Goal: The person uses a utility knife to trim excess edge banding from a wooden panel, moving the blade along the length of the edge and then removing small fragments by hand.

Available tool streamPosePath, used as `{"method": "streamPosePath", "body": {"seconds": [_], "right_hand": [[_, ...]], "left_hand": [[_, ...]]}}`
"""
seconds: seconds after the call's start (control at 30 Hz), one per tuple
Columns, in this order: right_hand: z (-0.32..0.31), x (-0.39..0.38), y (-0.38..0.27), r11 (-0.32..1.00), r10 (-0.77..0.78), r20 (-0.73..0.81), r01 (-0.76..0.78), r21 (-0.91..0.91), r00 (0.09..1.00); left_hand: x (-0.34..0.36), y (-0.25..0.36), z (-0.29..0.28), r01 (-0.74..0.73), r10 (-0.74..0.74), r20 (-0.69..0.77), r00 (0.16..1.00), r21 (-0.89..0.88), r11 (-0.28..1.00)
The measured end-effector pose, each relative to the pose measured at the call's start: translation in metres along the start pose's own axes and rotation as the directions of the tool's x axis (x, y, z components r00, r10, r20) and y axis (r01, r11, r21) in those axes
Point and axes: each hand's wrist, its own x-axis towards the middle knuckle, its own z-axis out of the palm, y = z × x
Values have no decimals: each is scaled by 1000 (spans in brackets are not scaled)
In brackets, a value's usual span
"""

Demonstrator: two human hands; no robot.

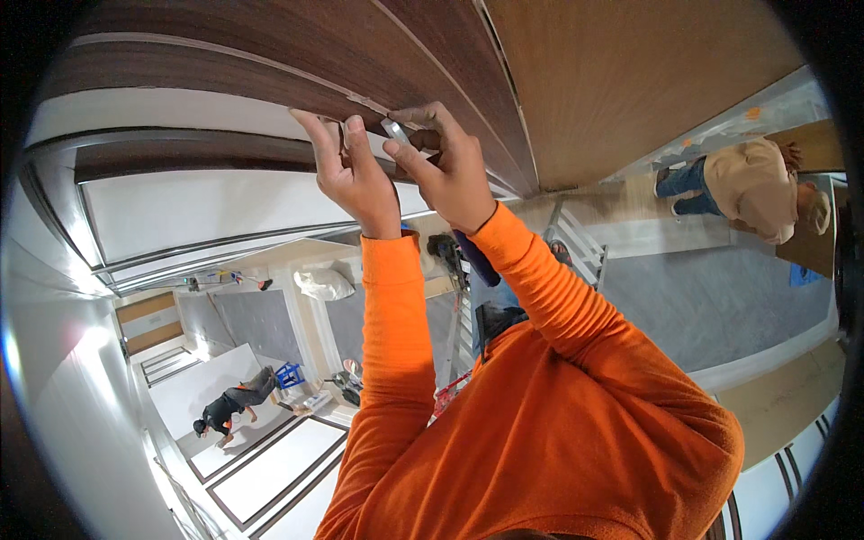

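Both my arms, in orange sleeves, reach up to dark brown wood panelling (297, 58) with narrow seams running along it. Between the thumb and fingers of my right hand (454, 166) is a small flat silvery metal piece (394, 131), its end close to the panel's lower edge. I cannot make out exactly what kind of piece it is. Just left of it, my left hand (360, 180) has its fingers apart, with fingertips at or very near the panel's edge. Nothing shows in that hand. A pale, rough patch (362, 98) marks the seam above my fingers.
A wide brown panel (639, 81) rises at the right. Below me are ladder parts (583, 243) and a white bag (324, 283). One person (238, 405) bends near a blue stool (289, 374) at lower left; another person (747, 189) stands at far right.
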Motion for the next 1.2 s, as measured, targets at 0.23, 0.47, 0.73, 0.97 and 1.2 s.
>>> {"method": "streamPosePath", "body": {"seconds": [0.23, 0.47, 0.73, 0.97, 1.2], "right_hand": [[4, 0, -2, 999, 13, -11, -14, -31, 1000], [5, 1, -4, 1000, -14, -24, 14, -15, 1000], [14, -3, -13, 999, 46, -112, -47, -6, 993], [18, -1, -13, 993, 110, -110, -104, 56, 988], [2, 10, -5, 992, -94, 6, 94, -84, 996]], "left_hand": [[2, -5, -2, -67, 67, -6, 998, 16, 998], [1, -8, -2, -79, 79, -16, 997, 31, 996], [-3, 0, -1, -20, 19, 9, 1000, 23, 1000], [0, 4, -1, -8, 11, 25, 1000, -93, 996], [1, 12, 0, -16, 17, 26, 1000, -38, 999]]}}
